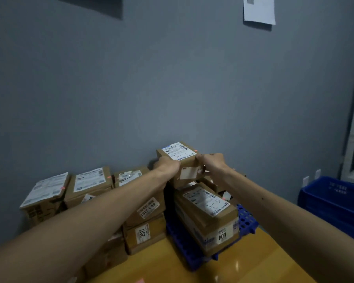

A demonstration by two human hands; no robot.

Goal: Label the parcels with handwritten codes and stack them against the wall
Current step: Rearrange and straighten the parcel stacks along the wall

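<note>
Both clamped tight here: left grip (168,165) wrapped round the left end and right grip (212,162) round the right end of the small brown cardboard parcel with the white shipping label (179,153), fingers curled over its edges. Handwritten "3-1" already on that label, so looks coded, with only the stacking bit left for this one.

Key thing for the next move: parcel dead centre between the two grips, long axis running grip to grip, roughly parallel to the flat grey wall (172,88) just beyond them. Probably no turning needed then, just easing it away from the body and settling it down. Neither grip really nearer, both about level, arms stretched out evenly.

Below the grips and a bit back toward the body: bigger brown cardboard parcel marked "3-2" (206,209), lying on a blue perforated plastic pallet (245,219). Can't tell whether the held parcel is already resting on something or hanging just above, with its bottom edge lost behind wrists and boxes.

More brown cardboard parcels in stacks (90,180) off to the left of the left grip, against the same wall. Deep blue plastic crate (335,201) well off to the right of the right grip.

Worth watching: fairly high perch, so could tip back toward the body if let go off-centre.
</note>
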